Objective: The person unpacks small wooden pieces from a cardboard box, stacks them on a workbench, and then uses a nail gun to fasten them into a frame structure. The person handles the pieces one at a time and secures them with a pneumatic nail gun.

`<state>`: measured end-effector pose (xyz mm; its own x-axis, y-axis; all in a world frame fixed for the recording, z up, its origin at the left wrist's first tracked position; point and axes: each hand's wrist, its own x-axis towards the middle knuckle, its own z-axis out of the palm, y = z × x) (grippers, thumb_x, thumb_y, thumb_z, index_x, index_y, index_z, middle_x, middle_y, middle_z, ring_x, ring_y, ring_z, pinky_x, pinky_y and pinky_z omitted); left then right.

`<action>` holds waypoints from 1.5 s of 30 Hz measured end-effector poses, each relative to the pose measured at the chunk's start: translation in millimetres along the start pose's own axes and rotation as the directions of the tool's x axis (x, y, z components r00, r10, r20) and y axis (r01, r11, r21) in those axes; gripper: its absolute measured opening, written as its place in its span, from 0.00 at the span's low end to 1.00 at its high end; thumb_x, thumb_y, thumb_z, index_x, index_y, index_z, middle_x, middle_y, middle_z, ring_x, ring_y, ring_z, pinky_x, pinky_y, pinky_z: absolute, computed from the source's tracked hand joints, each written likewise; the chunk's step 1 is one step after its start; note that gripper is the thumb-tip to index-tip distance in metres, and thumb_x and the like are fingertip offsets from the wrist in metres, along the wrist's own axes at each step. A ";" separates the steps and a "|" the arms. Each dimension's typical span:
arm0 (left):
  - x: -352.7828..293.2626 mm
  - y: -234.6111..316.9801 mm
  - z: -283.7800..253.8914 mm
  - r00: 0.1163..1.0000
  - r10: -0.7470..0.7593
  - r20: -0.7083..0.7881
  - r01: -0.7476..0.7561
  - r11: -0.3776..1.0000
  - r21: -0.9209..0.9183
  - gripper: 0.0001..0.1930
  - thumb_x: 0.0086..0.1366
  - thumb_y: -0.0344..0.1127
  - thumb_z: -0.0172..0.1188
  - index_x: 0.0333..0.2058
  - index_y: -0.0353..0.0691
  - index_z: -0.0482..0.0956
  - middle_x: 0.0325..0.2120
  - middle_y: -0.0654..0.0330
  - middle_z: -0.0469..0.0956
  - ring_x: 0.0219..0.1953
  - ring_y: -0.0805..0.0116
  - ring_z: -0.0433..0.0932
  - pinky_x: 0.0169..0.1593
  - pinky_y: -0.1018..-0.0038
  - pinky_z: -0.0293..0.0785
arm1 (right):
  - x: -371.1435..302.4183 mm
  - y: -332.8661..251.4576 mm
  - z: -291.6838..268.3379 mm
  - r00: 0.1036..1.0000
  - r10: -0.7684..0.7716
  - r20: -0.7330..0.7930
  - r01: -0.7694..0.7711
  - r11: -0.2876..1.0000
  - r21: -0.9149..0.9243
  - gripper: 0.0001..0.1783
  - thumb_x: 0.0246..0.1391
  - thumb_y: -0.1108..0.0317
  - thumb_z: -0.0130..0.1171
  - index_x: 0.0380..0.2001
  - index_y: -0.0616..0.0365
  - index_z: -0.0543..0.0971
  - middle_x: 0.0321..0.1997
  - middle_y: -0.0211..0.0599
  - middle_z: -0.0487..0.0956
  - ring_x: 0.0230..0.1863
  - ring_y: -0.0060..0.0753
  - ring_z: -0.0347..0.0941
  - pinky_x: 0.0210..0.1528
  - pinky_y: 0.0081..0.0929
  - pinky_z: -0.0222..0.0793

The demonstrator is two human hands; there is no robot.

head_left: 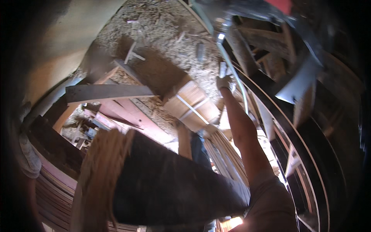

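A: Pale wood everywhere. What's the right hand [225,82] on?

B: It's stretched far out on a bare arm and wears a light glove. The fingers are closed around a thin pale hose [236,79] that runs down from a metal fitting [221,26] near the top edge. A small pale piece shows just above the glove; I can't tell what it is.

A: And the left hand?

B: Out of the picture. No telling its grip.

A: What lies around?

B: Below the gloved hand a stack of light boards [194,106] rests on the sawdust floor [162,27]. A grey plank [104,92] lies across near the left edge, with reddish boards [127,116] under it. A big dark panel [174,185] with a frayed, splintered left end fills the bottom middle. Thin pale strips [228,154] are bundled just beside the forearm. Dark curved rails [305,154] sweep down the right side.
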<state>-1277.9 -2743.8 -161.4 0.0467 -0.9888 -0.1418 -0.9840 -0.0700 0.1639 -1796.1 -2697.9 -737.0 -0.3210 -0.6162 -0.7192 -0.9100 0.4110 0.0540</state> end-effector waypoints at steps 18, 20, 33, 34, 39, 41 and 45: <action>-20.9 -57.3 -40.2 0.886 0.243 0.394 -0.395 0.841 0.369 0.27 0.78 0.53 0.44 0.64 0.40 0.71 0.67 0.49 0.66 0.70 0.44 0.64 0.70 0.53 0.65 | 25.2 -13.2 50.0 0.999 -0.005 -0.052 0.009 0.998 0.069 0.52 0.59 0.44 0.62 0.71 0.73 0.55 0.71 0.70 0.63 0.70 0.71 0.61 0.75 0.52 0.55; -29.2 -64.2 -46.0 0.891 0.250 0.378 -0.391 0.847 0.360 0.28 0.78 0.56 0.44 0.65 0.41 0.69 0.68 0.49 0.64 0.70 0.43 0.64 0.68 0.54 0.69 | 27.1 -10.4 69.1 0.997 -0.039 -0.063 0.042 0.998 0.045 0.51 0.59 0.45 0.63 0.71 0.72 0.56 0.71 0.70 0.63 0.70 0.71 0.62 0.75 0.51 0.55; -18.6 -53.0 -33.3 0.896 0.292 0.335 -0.385 0.888 0.254 0.27 0.78 0.57 0.42 0.61 0.43 0.72 0.62 0.50 0.69 0.67 0.45 0.66 0.68 0.53 0.66 | 17.9 -25.2 63.7 0.983 -0.143 -0.117 0.150 0.988 0.048 0.35 0.60 0.48 0.60 0.59 0.65 0.67 0.53 0.59 0.74 0.53 0.60 0.74 0.56 0.50 0.69; -11.5 -51.7 -30.4 0.890 0.307 0.337 -0.397 0.885 0.242 0.27 0.78 0.57 0.42 0.60 0.43 0.73 0.62 0.50 0.69 0.67 0.45 0.66 0.68 0.52 0.66 | 14.5 -23.1 59.2 0.984 -0.136 -0.115 0.143 0.988 0.054 0.34 0.60 0.49 0.60 0.58 0.65 0.67 0.52 0.59 0.75 0.52 0.60 0.74 0.56 0.50 0.69; -15.5 -53.4 -33.7 0.895 0.304 0.327 -0.389 0.891 0.234 0.26 0.78 0.57 0.42 0.58 0.44 0.74 0.60 0.51 0.71 0.67 0.45 0.66 0.68 0.52 0.65 | 2.9 -61.8 36.2 0.968 -0.225 -0.109 0.235 0.968 0.089 0.29 0.60 0.51 0.59 0.55 0.62 0.70 0.49 0.57 0.77 0.49 0.59 0.76 0.53 0.50 0.71; -14.9 -51.2 -31.5 0.890 0.310 0.335 -0.396 0.889 0.230 0.26 0.78 0.57 0.41 0.58 0.44 0.75 0.59 0.51 0.72 0.66 0.46 0.66 0.68 0.51 0.65 | -3.3 -79.0 32.1 0.962 -0.257 -0.095 0.267 0.958 0.106 0.27 0.60 0.52 0.59 0.53 0.61 0.71 0.48 0.57 0.78 0.48 0.59 0.77 0.52 0.50 0.72; -12.6 -47.9 -30.8 0.890 0.308 0.337 -0.397 0.887 0.236 0.26 0.77 0.57 0.41 0.56 0.44 0.76 0.57 0.51 0.73 0.66 0.46 0.67 0.68 0.51 0.64 | -0.2 -124.9 11.6 0.926 -0.367 -0.092 0.377 0.917 0.133 0.23 0.61 0.53 0.59 0.50 0.59 0.73 0.45 0.56 0.80 0.45 0.58 0.78 0.50 0.51 0.74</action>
<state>-1226.2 -2732.0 -137.4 -0.3197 -0.8566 -0.4050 -0.9319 0.3615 -0.0290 -1679.4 -2741.3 -751.7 0.0130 -0.7833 -0.6216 -0.9201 0.2340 -0.3141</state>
